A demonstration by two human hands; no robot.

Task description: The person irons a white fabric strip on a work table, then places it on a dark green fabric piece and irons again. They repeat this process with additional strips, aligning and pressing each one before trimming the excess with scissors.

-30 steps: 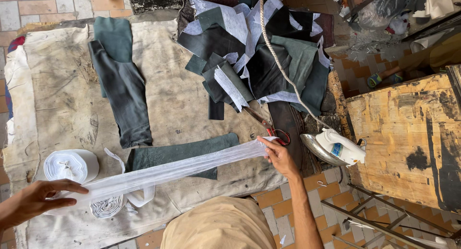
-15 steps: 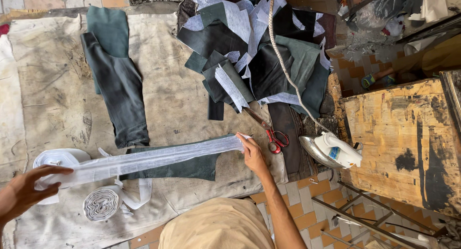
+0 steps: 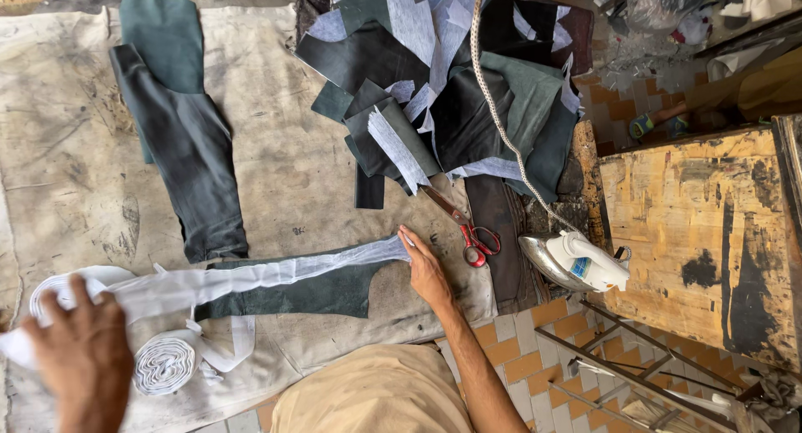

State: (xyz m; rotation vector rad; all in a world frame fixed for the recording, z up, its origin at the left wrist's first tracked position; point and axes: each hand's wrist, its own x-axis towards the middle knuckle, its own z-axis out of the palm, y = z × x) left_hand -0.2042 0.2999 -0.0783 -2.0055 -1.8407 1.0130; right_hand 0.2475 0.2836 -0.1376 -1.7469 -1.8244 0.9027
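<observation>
Strip [image 3: 276, 276]: right hand [image 3: 424, 266] flat, pinned end; left hand [image 3: 83, 358] gripped near roll [image 3: 67, 287]. Best kept taut, aligned w/ green piece [image 3: 313, 292].

I see a stained canvas-covered worktable [image 3: 75, 165]. Relative to the red-handled scissors [image 3: 468, 228]: fabric offcut pile [image 3: 451, 90] above, electric iron [image 3: 576, 262] right, white interfacing rolls [image 3: 163, 362] far left.

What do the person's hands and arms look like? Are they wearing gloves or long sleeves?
No gloves and no long sleeves. The left hand and the right hand are both bare. The right forearm is bare all the way down to the bottom of the picture. No rings, watch or bracelets show. Between the arms there is tan clothing.
</observation>
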